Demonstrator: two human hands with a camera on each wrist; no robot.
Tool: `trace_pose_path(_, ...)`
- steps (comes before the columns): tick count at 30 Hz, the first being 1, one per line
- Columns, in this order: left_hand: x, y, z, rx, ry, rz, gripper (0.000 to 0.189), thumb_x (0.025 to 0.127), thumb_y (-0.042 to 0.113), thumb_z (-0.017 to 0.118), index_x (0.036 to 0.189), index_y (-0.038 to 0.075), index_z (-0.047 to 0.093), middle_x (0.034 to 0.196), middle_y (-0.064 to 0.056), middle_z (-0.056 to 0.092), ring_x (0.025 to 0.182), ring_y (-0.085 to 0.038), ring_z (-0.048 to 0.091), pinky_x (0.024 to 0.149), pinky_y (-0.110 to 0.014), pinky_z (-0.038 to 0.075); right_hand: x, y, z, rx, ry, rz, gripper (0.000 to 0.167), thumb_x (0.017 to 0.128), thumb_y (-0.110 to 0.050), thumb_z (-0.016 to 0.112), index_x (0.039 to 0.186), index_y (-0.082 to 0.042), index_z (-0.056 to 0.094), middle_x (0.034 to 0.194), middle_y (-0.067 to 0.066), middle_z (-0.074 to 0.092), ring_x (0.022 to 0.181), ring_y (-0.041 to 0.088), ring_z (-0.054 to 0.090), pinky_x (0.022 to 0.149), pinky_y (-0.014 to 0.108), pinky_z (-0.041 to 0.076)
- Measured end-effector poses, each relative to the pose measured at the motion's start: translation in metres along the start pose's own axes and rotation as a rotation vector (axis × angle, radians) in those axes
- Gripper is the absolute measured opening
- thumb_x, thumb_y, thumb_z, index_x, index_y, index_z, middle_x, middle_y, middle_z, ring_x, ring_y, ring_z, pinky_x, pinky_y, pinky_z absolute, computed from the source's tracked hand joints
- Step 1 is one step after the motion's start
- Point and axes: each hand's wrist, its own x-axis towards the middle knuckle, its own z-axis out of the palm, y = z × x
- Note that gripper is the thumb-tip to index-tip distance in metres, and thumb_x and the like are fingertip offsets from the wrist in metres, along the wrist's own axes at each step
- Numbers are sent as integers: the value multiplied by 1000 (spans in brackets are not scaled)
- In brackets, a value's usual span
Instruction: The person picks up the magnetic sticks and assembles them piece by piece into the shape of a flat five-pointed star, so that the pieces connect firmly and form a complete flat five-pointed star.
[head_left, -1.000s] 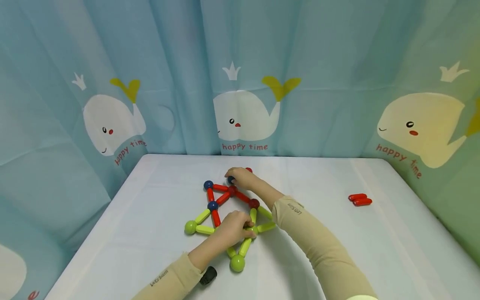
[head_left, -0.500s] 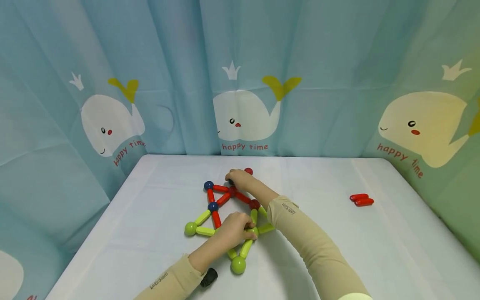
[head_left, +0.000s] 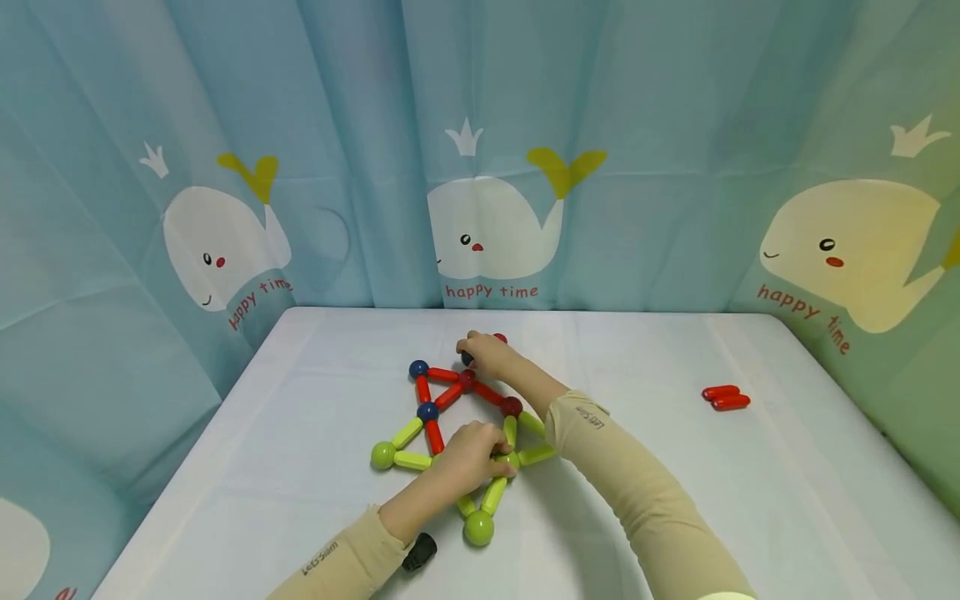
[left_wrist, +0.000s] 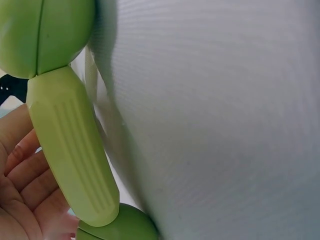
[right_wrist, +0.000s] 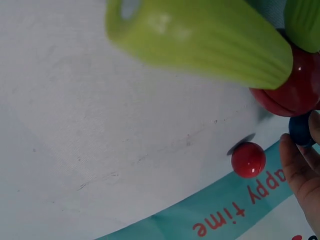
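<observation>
A flat frame of magnetic rods and balls lies on the table, with red rods (head_left: 487,393) toward the back and lime-green rods (head_left: 492,497) nearer the front. My left hand (head_left: 468,458) holds a green ball (head_left: 512,463) at a junction of the green rods. In the left wrist view its fingers lie behind a green rod (left_wrist: 75,145). At the far side, my right hand (head_left: 491,357) pinches a blue ball (right_wrist: 301,130), close behind the dark red ball (head_left: 467,381) of the frame. A loose red ball (right_wrist: 248,160) sits just beyond this hand.
Two loose red rods (head_left: 726,397) lie side by side on the right of the white table (head_left: 637,367). A small black cylinder (head_left: 420,552) shows beside the left sleeve. Behind the table's far edge hangs a blue curtain (head_left: 360,208) with whale prints.
The right hand and the blue ball in it have shifted very slightly to the right. The left hand keeps its place on the green ball, and the frame looks the same.
</observation>
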Motion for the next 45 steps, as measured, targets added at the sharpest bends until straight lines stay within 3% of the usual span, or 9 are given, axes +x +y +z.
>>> trace_pose_path(9,-1,-1,0,2,-2,-5,22,73,23,80,86,6,71,79,1,70,72,-7,60,68,-19,47,-17,9,-6,110,97,-46,36,85,-5,68,118,3,60,111,17,61,101,27,60,92,36,49)
trace_pose_path(19,3,2,-2,-4,-7,-42,23,73,22,80,88,7,72,80,1,70,74,-9,61,69,-20,48,-41,16,-19,324,222,-84,31,81,-6,72,109,5,63,99,18,61,88,26,60,81,33,54)
trace_pose_path(27,3,2,-1,0,1,-37,24,74,23,80,89,6,73,82,0,71,75,-9,61,70,-20,48,-64,16,-21,459,220,-96,33,83,-4,69,113,8,61,107,20,64,92,28,62,80,34,55)
trace_pose_path(36,0,1,0,-2,9,-30,24,74,22,79,91,6,73,81,0,70,74,-10,60,70,-21,46,-87,25,-10,503,258,-85,35,82,-2,69,115,7,60,110,20,65,91,29,64,81,36,54)
trace_pose_path(45,-2,3,2,-8,13,-42,23,75,22,79,92,7,73,82,0,70,75,-10,61,70,-22,46,-118,27,-6,495,235,-48,33,83,-7,70,113,7,61,105,18,67,88,26,64,79,35,55)
